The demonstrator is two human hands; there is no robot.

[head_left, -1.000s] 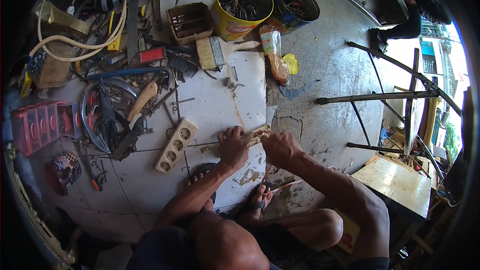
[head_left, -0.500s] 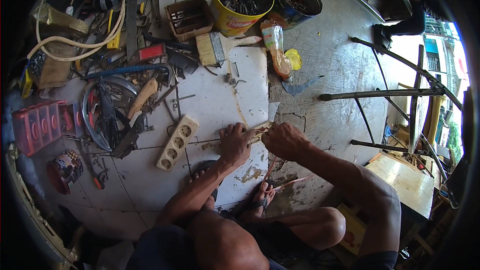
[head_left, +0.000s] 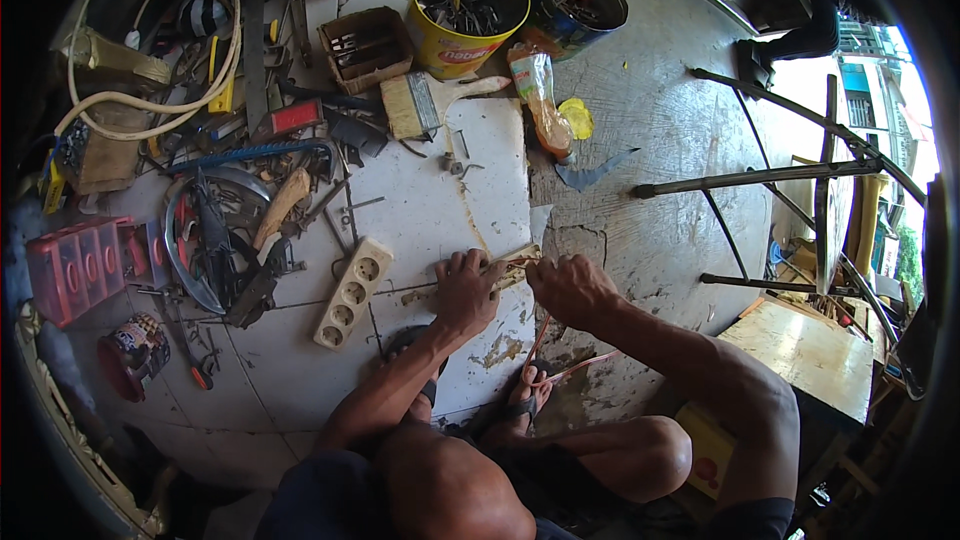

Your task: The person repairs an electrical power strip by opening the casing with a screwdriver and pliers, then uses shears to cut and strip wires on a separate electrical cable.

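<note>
My left hand [head_left: 466, 288] rests with bent fingers on a long cream plastic strip [head_left: 512, 276] that lies on the white tiles, holding it down. Thin copper-coloured wire [head_left: 519, 262] shows in the gap between my hands. My right hand [head_left: 572, 288] is closed in a pinch at the strip's right end, on the wire; its fingertips are partly hidden. A reddish two-strand cable [head_left: 541, 338] runs down from below my right hand toward my foot. Left of my left hand lies a cream power strip [head_left: 354, 292] with several round sockets.
Hand tools and metal pieces crowd the left, beside a red clear box [head_left: 75, 265]. A wide paintbrush [head_left: 412, 106], a yellow bucket [head_left: 468, 15] and a dark tin [head_left: 580, 8] stand or lie farther off. A curved blade [head_left: 597, 172] lies right, near a metal-legged stand [head_left: 760, 178].
The view has shifted slightly, so the scene sits a little farther left. My right hand has turned slightly at the strip's end; my left hand keeps its place on it.
</note>
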